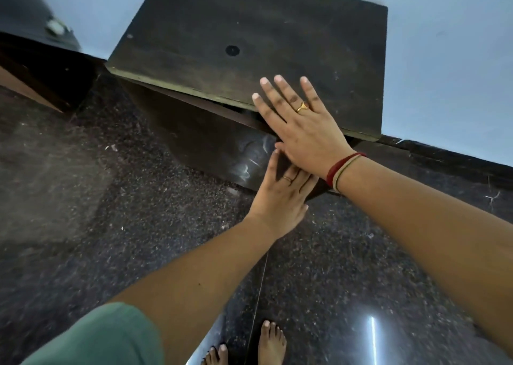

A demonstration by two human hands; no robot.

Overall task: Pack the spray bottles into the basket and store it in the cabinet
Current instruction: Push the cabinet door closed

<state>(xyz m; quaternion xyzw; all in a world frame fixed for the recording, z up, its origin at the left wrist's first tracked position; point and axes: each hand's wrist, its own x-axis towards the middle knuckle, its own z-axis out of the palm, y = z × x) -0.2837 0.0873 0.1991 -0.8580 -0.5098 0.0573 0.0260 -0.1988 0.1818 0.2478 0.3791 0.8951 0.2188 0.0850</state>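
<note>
Bare feet (258, 342) stand near on the dark floor (83, 198).
Both hands press the cabinet (249, 39): right hand (301, 123) flat, fingers spread wide, holding nothing; left hand (280, 189) flat below on its door.

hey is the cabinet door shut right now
Nearly shut. The cabinet door leaves a thin dark gap under the cabinet top; the left hand lies flat on it and the right hand rests at the top's edge.
</note>
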